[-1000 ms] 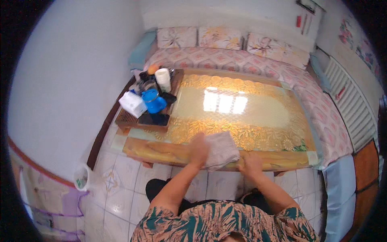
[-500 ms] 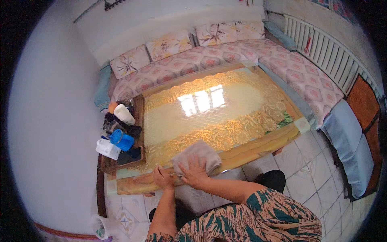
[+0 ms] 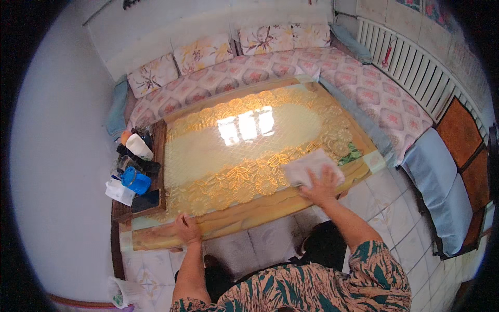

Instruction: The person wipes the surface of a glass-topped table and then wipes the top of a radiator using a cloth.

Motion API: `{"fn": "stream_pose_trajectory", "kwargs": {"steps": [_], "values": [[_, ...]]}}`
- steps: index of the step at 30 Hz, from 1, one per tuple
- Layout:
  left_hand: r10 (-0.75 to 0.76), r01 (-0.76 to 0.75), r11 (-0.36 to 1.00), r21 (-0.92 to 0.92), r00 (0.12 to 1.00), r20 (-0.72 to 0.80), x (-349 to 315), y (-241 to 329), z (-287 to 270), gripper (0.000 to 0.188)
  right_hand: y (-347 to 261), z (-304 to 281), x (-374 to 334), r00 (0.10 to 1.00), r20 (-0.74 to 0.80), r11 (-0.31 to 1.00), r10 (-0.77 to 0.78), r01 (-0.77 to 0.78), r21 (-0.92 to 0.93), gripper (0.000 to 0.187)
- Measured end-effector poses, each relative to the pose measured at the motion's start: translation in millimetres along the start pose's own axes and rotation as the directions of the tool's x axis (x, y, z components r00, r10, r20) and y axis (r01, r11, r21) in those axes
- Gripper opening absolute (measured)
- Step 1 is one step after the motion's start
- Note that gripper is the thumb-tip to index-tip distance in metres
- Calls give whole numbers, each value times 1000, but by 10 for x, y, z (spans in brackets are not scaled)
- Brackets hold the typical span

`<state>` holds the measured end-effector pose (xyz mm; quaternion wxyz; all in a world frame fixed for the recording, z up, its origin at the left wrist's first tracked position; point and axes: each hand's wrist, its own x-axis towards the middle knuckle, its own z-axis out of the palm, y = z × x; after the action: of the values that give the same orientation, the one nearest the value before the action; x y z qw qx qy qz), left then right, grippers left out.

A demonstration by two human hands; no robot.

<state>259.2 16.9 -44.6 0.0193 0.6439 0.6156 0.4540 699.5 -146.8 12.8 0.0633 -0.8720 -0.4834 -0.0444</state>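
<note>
My right hand [image 3: 321, 186] presses down on a folded pale pinkish cloth [image 3: 300, 171], its fingers spread over the top. The cloth lies on the near right part of a low table [image 3: 208, 221], whose gold floral cover shows a bright window reflection. At the table's near left edge, my left hand [image 3: 187, 229] rests with its fingers curled in. A small dark spot shows by those fingers, too small to name.
At the table's left end a brown wicker tray [image 3: 162, 177] holds a blue container [image 3: 136, 181], a white bottle [image 3: 139, 147], a white pack [image 3: 119, 192] and a dark phone [image 3: 145, 202]. A patterned sofa [image 3: 249, 67] runs behind and right. A white bin [image 3: 120, 292] stands lower left.
My right hand has slid the cloth to the right and slightly away along the table's near side. My left hand stays by the near edge, its fingers more curled. The view has shifted slightly.
</note>
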Motion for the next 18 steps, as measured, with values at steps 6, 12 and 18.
{"fn": "stream_pose_trajectory", "kwargs": {"steps": [6,12,18], "values": [[-51,39,997,66,981,185,104,-207,25,31,829,28,130,992,-60,993,113,-111,42,59],[412,-443,895,50,866,285,-232,931,340,48,-55,281,-310,832,-344,880,-436,474,32,44],[340,-436,886,155,841,421,-669,1825,807,51,-80,78,-540,908,-225,857,-353,410,311,59]]}}
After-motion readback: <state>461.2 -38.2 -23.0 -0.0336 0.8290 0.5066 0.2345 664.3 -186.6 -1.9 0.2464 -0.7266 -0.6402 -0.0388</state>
